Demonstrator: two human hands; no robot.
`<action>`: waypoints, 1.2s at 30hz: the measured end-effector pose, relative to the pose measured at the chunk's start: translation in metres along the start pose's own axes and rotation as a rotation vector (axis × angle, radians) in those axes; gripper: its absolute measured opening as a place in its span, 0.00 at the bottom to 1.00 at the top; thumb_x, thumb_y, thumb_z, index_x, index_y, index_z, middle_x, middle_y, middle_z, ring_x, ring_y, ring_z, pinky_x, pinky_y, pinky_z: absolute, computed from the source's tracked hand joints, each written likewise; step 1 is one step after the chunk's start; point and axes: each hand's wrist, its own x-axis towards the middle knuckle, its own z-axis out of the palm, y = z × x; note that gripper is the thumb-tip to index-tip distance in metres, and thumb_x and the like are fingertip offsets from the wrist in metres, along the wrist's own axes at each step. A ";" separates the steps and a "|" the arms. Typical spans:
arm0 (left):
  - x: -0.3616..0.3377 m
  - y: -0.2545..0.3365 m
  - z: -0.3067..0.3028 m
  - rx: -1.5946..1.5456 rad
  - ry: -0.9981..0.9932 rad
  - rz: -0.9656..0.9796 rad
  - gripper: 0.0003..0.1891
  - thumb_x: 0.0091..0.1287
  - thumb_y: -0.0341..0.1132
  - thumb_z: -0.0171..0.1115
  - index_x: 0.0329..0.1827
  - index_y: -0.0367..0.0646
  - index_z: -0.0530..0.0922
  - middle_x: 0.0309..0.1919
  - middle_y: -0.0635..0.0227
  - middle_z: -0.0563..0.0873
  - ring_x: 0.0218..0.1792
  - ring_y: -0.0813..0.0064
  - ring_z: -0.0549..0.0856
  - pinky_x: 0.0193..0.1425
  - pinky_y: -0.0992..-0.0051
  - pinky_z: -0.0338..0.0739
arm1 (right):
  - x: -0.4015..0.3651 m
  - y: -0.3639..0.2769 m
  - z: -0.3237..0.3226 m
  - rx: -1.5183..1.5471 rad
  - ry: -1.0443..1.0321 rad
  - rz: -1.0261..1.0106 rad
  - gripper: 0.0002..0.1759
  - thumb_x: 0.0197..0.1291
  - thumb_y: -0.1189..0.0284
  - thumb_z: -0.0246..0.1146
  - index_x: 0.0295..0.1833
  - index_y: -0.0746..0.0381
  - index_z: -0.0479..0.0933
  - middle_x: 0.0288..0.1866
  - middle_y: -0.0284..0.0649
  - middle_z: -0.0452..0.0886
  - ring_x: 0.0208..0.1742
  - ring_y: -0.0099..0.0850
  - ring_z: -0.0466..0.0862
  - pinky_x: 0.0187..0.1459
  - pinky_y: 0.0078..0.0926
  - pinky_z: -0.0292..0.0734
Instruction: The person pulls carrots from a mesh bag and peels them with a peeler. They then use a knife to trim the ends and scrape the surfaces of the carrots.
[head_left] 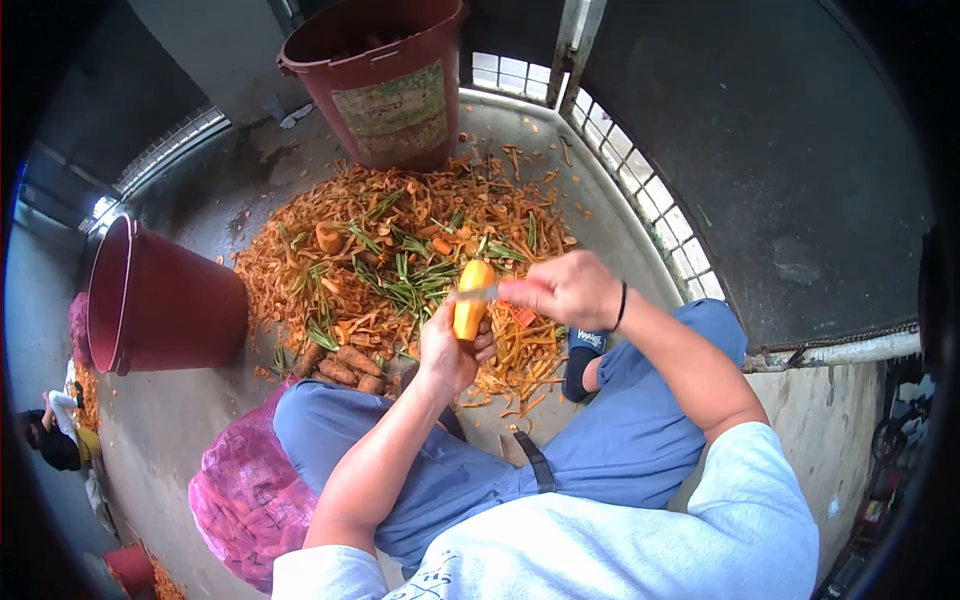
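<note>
My left hand (pixel 450 352) is closed round the lower part of a bright orange, peeled carrot (pixel 468 318), held upright above the peelings. My right hand (pixel 575 288) grips a peeler (pixel 482 293), whose grey metal blade lies across the carrot's side; its handle is mostly hidden by my fingers. Beneath both hands spreads a wide heap of carrot peelings (pixel 290 235) mixed with green stem ends (pixel 405 280). Several unpeeled, soil-brown carrots (pixel 350 370) lie beside my left knee.
A tall dark red bucket (pixel 390 110) stands behind the heap, and another red bucket (pixel 180 300) is at the left. A pink mesh sack (pixel 245 490) rests against my left leg. Dark panels (pixel 760 150) with a grille border the right. Another person (pixel 62 430) sits far left.
</note>
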 end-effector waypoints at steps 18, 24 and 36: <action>-0.010 -0.005 0.003 -0.032 -0.035 0.085 0.23 0.82 0.58 0.45 0.53 0.46 0.73 0.27 0.70 0.70 0.24 0.76 0.67 0.26 0.74 0.62 | 0.008 0.005 -0.004 -0.151 0.274 0.078 0.25 0.73 0.48 0.63 0.34 0.58 0.85 0.23 0.45 0.82 0.24 0.44 0.85 0.27 0.42 0.76; -0.009 -0.002 0.006 -0.015 -0.097 0.133 0.24 0.83 0.59 0.45 0.51 0.45 0.74 0.28 0.67 0.74 0.23 0.75 0.67 0.25 0.73 0.62 | -0.001 -0.009 0.000 0.045 0.033 -0.089 0.32 0.72 0.43 0.62 0.25 0.57 0.81 0.17 0.43 0.78 0.20 0.41 0.83 0.24 0.41 0.76; -0.011 -0.004 0.012 0.021 -0.014 0.204 0.22 0.85 0.55 0.41 0.51 0.46 0.74 0.26 0.68 0.73 0.22 0.75 0.69 0.25 0.73 0.62 | -0.001 -0.012 0.005 -0.169 0.081 -0.076 0.28 0.71 0.45 0.64 0.27 0.57 0.81 0.21 0.42 0.83 0.24 0.44 0.85 0.24 0.41 0.76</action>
